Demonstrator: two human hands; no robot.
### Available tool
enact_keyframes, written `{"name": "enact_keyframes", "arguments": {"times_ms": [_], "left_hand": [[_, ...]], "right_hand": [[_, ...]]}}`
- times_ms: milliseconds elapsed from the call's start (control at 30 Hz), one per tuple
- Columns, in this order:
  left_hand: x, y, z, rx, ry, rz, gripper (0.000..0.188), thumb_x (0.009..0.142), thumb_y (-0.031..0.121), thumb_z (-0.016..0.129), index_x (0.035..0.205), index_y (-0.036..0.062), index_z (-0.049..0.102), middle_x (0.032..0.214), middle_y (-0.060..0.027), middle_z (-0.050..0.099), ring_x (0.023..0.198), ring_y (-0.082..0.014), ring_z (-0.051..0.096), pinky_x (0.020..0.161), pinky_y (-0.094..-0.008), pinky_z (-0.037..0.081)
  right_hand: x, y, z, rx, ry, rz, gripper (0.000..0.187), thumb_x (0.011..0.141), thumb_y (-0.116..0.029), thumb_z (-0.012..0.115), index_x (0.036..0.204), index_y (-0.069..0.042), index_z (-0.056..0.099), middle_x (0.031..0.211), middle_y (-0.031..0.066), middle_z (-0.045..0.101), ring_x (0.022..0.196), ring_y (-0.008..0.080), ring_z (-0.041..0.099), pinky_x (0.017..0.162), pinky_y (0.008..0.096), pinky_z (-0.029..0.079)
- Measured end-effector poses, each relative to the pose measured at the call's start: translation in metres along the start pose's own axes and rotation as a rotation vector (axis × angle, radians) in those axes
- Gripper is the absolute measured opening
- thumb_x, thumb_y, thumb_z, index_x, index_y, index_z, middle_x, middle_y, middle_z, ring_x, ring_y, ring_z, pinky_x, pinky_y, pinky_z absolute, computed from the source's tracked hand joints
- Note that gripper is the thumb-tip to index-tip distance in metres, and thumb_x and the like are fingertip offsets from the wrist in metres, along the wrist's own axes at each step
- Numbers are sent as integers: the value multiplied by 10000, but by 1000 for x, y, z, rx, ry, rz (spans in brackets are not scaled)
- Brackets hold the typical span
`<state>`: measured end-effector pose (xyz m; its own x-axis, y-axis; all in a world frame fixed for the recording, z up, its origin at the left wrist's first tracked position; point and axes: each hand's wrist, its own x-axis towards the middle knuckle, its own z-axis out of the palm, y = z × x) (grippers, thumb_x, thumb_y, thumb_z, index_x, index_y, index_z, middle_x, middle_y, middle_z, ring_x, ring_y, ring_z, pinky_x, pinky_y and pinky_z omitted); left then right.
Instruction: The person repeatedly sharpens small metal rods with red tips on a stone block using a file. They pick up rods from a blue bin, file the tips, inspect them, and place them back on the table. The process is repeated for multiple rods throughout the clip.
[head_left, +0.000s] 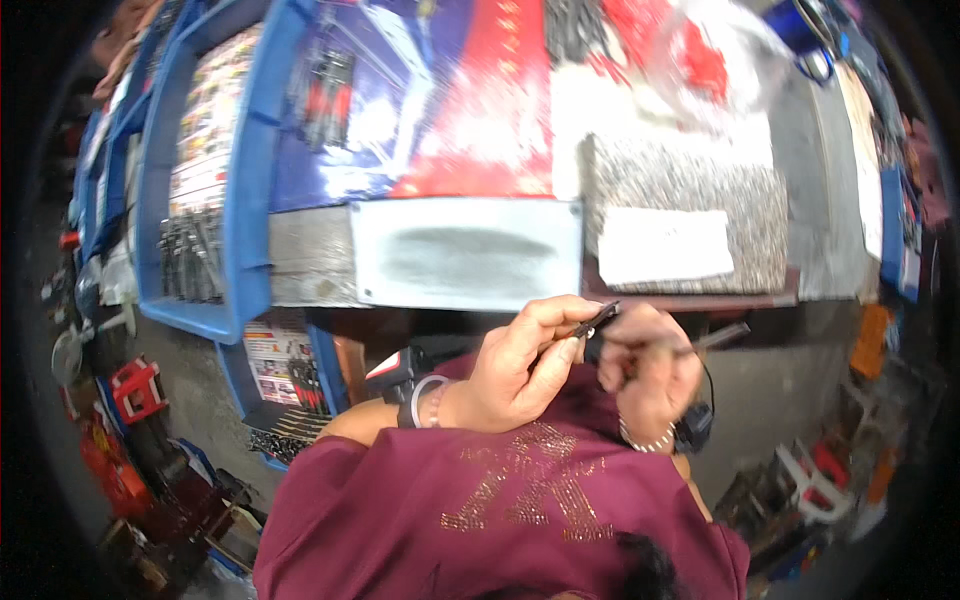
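My left hand point(522, 362) pinches a small dark piece point(598, 318) between thumb and fingertips, just in front of the table edge. It is slim, with a bright spot on its lower side; its kind is too small to tell. Close beside it on the right, my right hand point(655, 375) is curled and smeared by motion. A thin, flat, greyish tool point(722, 336) sticks out of this hand to the right, and its other end is hidden by the fingers. Whether the two hands touch is not clear.
A white plate point(465, 285) with a grey smudge lies at the table's front edge. Right of it, white paper point(665, 247) rests on a speckled slab point(690, 170). A blue crate point(247, 190) holds dark tools point(190, 255). Farther back are a clear bag point(710, 60) and blue mug point(790, 25).
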<state>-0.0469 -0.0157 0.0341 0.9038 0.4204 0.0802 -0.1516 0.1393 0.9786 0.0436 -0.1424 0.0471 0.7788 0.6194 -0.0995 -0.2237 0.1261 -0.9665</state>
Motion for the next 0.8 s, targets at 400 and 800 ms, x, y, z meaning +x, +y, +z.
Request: {"name": "enact_keyframes", "arguments": {"times_ms": [400, 800], "left_hand": [[115, 32, -143, 1101, 561, 253, 190, 870, 5, 542, 1043, -21, 618, 820, -112, 588, 698, -198, 562, 631, -322, 453], [144, 20, -162, 1360, 616, 252, 209, 835, 65, 591, 1038, 24, 624, 972, -152, 601, 853, -314, 592, 725, -422, 479]], "right_hand": [[10, -5, -23, -230, -244, -39, 248, 978, -167, 512, 917, 54, 608, 742, 92, 586, 552, 91, 521, 503, 218, 406], [6, -5, -50, -400, -328, 33, 96, 877, -76, 633, 888, 20, 629, 714, 103, 592, 565, 173, 564, 540, 263, 444]]}}
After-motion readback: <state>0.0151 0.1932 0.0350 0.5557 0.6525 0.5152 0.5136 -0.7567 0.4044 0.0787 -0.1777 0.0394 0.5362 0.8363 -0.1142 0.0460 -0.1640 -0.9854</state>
